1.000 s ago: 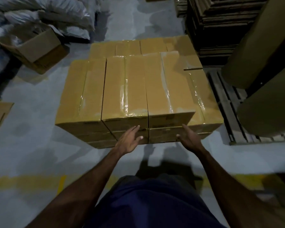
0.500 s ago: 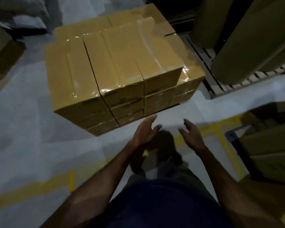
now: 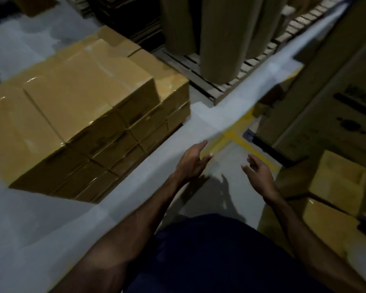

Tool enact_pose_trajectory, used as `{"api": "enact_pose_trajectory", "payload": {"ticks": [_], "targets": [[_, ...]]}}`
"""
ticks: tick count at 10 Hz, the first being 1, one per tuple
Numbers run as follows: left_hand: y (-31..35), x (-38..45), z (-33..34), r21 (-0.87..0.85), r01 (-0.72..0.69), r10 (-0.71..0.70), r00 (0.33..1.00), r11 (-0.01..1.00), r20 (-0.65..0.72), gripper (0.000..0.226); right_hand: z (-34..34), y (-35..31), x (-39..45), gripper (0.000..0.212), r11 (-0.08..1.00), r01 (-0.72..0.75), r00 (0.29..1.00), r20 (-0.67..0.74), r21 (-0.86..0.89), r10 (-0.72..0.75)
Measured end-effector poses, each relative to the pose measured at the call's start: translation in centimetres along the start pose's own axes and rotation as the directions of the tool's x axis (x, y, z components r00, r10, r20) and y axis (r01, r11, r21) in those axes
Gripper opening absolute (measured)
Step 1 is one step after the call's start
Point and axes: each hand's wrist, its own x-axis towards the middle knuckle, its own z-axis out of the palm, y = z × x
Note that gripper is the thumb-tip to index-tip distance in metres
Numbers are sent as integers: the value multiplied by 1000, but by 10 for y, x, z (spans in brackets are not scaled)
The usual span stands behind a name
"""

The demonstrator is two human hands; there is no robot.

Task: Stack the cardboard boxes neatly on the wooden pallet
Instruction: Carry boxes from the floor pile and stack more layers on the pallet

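Left hand [image 3: 191, 160] and right hand [image 3: 259, 175]: fingers loosely spread, nothing held, raised above grey floor [image 3: 135, 187], right of stacked tan cardboard boxes [image 3: 82, 115].

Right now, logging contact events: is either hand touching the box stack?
Apart. The head view shows grey floor between the left hand and the box stack; the right hand is farther off, holding nothing.

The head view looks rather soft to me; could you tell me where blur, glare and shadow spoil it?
Head view: motion blur smears the stacked boxes and the yellow floor line; tape on the box tops glares; the left hand and right hand, both empty, cast a dark shadow on the floor; the lower frame and the right-side boxes are dim.
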Motion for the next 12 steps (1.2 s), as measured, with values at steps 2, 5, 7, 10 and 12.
{"api": "enact_pose_trajectory", "payload": {"ticks": [2,5,7,10,12], "targets": [[100,22,109,4,-157,153,964,988,216,63,-117,82,-51,59,986,-129,968,-202,105,148],[208,51,208,29,-270,230,867,962,442,66,-206,192,-95,59,851,-306,780,-401,427,481],[254,110,264,86,-437,289,717,896,635,68,-223,224,-105,51,728,-309,648,-424,612,632],[284,239,393,110,-579,239,493,808,837,69,-231,261,-73,51,440,-237,478,-290,866,829],[292,329,490,131,-644,237,453,754,859,59,-212,324,42,41,233,-102,470,-160,967,868]]}}
